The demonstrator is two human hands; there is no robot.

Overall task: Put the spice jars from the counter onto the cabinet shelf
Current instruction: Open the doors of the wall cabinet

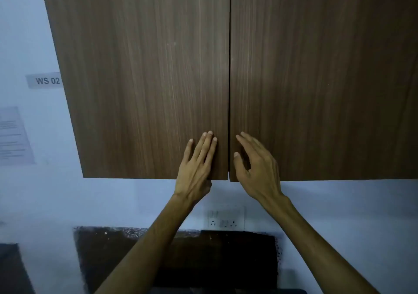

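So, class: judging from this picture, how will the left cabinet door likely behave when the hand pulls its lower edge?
The left cabinet door looks like a flat, rigid panel, so it should swing without flexing. No handle shows, so the left hand, thumb hooked under the edge, may slip. It is large, so probably fairly heavy.

Cabinet: two doors side by side, left door (pixel 140 79) and right door (pixel 321 79), both shut, with a thin gap between them.
Left hand (pixel 195 167): flat on the left door, near its bottom corner, just beside the gap.
Right hand (pixel 255 167): on the right door, near its bottom corner, just beside the gap.
Wall (pixel 339 214): behind and below the cabinet.
Plug socket (pixel 226 218): on the wall, under the gap, between the two arms.
Counter (pixel 203 259): below the socket.
Sign (pixel 45 80): on the wall, left of the cabinet.
Paper (pixel 14 135): on the wall, below the sign.
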